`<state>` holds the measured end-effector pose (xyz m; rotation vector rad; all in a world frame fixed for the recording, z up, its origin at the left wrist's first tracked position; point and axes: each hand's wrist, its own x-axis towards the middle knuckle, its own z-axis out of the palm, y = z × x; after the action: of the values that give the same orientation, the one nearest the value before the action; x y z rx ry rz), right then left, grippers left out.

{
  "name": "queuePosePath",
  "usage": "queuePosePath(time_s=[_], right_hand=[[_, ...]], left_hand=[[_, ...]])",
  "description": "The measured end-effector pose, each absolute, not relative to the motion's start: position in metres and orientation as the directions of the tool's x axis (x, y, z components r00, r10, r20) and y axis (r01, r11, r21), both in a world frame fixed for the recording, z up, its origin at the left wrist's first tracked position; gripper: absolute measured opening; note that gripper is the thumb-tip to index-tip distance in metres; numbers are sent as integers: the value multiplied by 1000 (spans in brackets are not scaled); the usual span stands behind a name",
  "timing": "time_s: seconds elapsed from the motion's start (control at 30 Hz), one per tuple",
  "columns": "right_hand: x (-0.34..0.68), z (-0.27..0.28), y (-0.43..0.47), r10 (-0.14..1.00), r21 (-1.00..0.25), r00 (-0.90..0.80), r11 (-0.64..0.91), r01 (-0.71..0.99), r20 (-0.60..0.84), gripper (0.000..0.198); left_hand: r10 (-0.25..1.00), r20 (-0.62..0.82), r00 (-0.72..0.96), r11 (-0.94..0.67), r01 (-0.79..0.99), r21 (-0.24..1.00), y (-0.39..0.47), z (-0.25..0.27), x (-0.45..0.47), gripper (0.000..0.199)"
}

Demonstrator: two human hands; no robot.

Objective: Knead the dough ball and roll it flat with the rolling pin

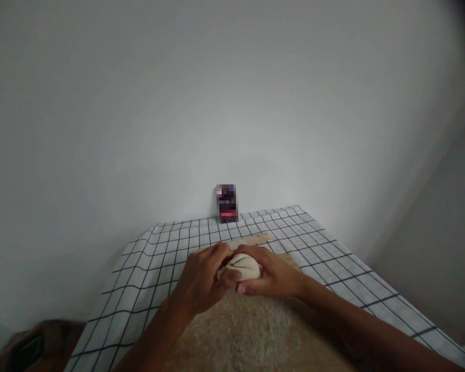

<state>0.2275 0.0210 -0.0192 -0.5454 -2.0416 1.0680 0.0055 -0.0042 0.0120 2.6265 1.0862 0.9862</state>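
Observation:
A pale ball of dough with a fold across its top sits between my two hands, over the far part of a wooden board dusted with flour. My left hand curls round its left side, the thumb pressed against the near face. Round the right side wraps my right hand, its thumb along the lower front edge. Both hands are closed on the dough, and their far fingertips are partly hidden behind it. Just beyond them lies a pale wooden stick, perhaps a rolling pin.
A white tablecloth with dark grid lines covers the table. At the back, a phone-like object with a blurred face leans against the white wall. A brownish item lies low at the left, beside the table.

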Motion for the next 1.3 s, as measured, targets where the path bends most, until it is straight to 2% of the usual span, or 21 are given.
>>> queuePosePath(time_s=[0.1,0.2,0.37,0.47,0.57,0.7,0.9,1.0,1.1,1.17,1.3], right_hand=[[230,-20,24,600,-865,-713,501,-17,362,51],[231,-20,23,564,-887,-759,460,-37,324,48],[230,-22,21,599,-917,-741,395,-56,303,47],[228,-24,25,663,-929,-686,367,-52,300,54],[230,-21,30,706,-893,-599,449,-34,378,64],[234,-13,31,630,-733,-534,679,27,564,66],[236,-14,28,620,-834,-699,548,59,357,64],[235,-13,28,627,-836,-707,541,94,327,64],[235,-10,26,665,-861,-689,494,119,286,66],[235,-8,24,680,-884,-681,455,104,270,66],[236,-6,23,673,-928,-697,372,27,250,59]], left_hand=[[639,500,585,-760,578,296,-8,14,9,67],[612,516,599,-782,555,284,-13,13,13,59],[619,549,562,-784,483,390,-19,6,20,46],[625,585,516,-777,481,405,-18,3,23,43],[613,622,487,-780,497,380,-13,3,21,46],[625,604,495,-764,549,340,-10,8,14,56],[629,548,552,-751,613,245,-12,11,14,66],[614,494,616,-769,609,195,-13,9,14,71],[626,457,632,-764,614,198,-13,9,14,76],[643,445,623,-752,625,210,-14,9,14,73],[651,423,630,-749,625,222,-18,12,17,57]])
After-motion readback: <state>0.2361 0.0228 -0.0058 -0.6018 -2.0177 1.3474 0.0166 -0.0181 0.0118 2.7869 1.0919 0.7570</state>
